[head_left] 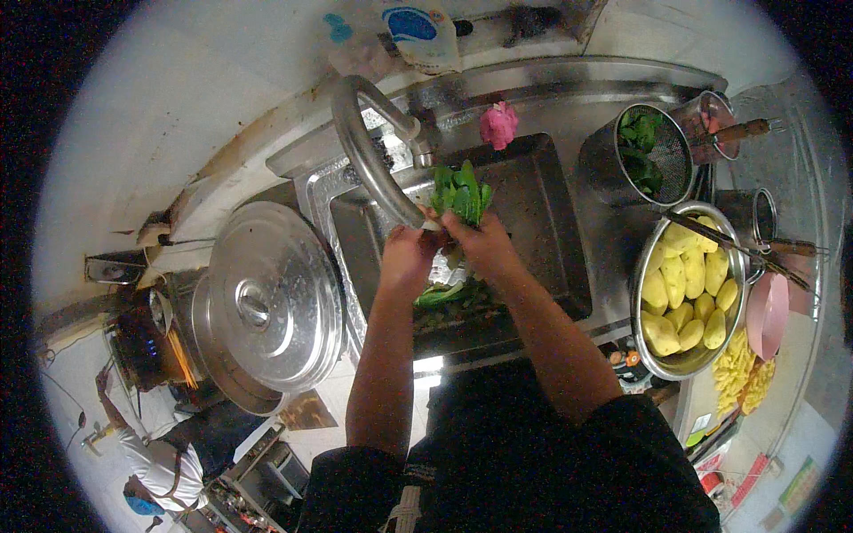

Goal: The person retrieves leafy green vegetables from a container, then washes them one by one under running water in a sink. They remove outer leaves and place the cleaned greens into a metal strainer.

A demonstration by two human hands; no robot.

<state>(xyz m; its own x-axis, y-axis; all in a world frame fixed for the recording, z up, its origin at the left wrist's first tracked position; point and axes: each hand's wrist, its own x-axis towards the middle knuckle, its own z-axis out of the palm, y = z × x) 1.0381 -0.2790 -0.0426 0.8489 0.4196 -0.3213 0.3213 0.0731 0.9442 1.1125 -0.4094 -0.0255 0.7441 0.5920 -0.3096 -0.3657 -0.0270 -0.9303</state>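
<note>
Over the sink (553, 266), my right hand (490, 246) grips a bunch of leafy greens (460, 193), leaves pointing away from me. Close against it, my left hand (405, 253) has its fingers closed at the pale stem end, just below the mouth of the curved metal faucet (363, 156). The exact grip of the left fingers is partly hidden. Bright water shows beneath both hands. More greens (443, 293) lie lower in the sink, partly covered by my forearms.
A pink scrunched cloth or mesh (498, 125) sits on the sink's back rim. To the right stand a perforated metal strainer (656, 166) with greens and a steel bowl (643, 333) of peeled potatoes. A large lidded pot (266, 293) stands left. Another person (160, 466) is at far left.
</note>
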